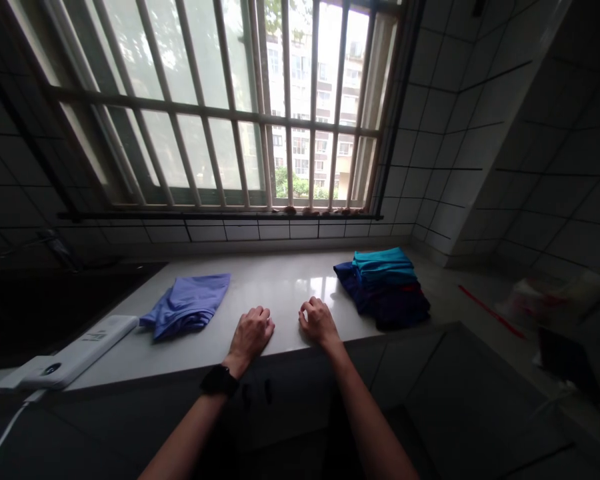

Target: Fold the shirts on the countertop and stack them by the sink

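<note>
My left hand point(250, 331) rests on the pale stone countertop point(280, 280) with its fingers curled, holding nothing. A black watch point(219, 380) circles that wrist. My right hand point(319, 322) lies curled on the counter a short way to the right, also empty. Left of my hands lies a loosely folded periwinkle-blue garment point(186, 305), not touching them. Right of them sits a stack of folded clothes point(383, 288), teal on top and navy below, with a little red showing near its base. My right hand is close to the stack but apart from it.
A white rectangular device point(80, 351) with a white cable lies at the counter's left end, beside a dark inset surface point(55, 300). A barred window point(215, 113) and tiled wall point(445, 147) stand behind the counter. Blurred items lie on the floor at right.
</note>
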Tool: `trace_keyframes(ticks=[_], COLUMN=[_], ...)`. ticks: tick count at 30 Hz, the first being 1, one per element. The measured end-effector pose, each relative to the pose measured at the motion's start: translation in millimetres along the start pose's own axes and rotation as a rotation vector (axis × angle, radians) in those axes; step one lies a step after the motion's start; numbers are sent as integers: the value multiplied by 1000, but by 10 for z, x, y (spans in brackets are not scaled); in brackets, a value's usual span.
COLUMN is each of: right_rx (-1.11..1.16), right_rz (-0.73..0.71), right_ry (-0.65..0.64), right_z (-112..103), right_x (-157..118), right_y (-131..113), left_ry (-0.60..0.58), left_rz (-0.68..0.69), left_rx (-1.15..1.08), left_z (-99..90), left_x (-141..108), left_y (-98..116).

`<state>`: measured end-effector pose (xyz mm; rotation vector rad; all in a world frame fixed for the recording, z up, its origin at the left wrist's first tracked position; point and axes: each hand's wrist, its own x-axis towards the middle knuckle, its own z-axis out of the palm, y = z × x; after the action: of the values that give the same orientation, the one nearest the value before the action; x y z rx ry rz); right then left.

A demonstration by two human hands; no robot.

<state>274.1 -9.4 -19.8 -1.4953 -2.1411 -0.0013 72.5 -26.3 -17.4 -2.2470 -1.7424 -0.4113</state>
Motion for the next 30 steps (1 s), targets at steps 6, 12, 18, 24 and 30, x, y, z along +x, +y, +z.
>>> trace_keyframes(ticks=[6, 12, 18, 24, 30], right_rx=[-34, -45, -42, -55, -56], right_rz=[35, 21, 37, 31, 21], right_ry=[-31, -28, -34, -22, -23], right_z=[-10, -1, -3, 16, 17], right_x=[-7, -3, 5, 8, 8], right_y=[-5, 0, -6, 6, 9], left_ry=[10, -5, -21, -10, -2], left_rz=[-77, -83, -75, -95, -99], left_rx=[-17, -15, -8, -33, -54], left_z=[-32, -38, -36, -23, -2], left_x=[-2, 1, 2, 11, 22], left_y=[26, 32, 32, 30, 26])
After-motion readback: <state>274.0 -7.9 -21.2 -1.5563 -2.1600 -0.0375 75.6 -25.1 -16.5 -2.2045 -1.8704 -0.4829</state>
